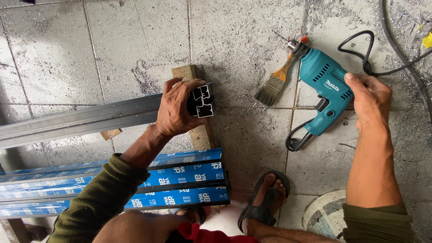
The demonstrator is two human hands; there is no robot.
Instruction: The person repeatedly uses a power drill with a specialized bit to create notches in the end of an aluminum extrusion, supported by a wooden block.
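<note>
Nearest, the left hand [177,110] wraps its fingers [182,90] around the dark aluminium profile [201,101], steadying its end on the wooden block [198,135]. Farther out, the right hand [371,96] lies half-curled over the teal drill [321,83]; beyond its fingers, a paintbrush [274,83].

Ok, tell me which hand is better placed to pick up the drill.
The right hand: it already rests on the back of the teal drill lying on the floor. The left hand is gripping the end of the metal bar on the wood block.
</note>
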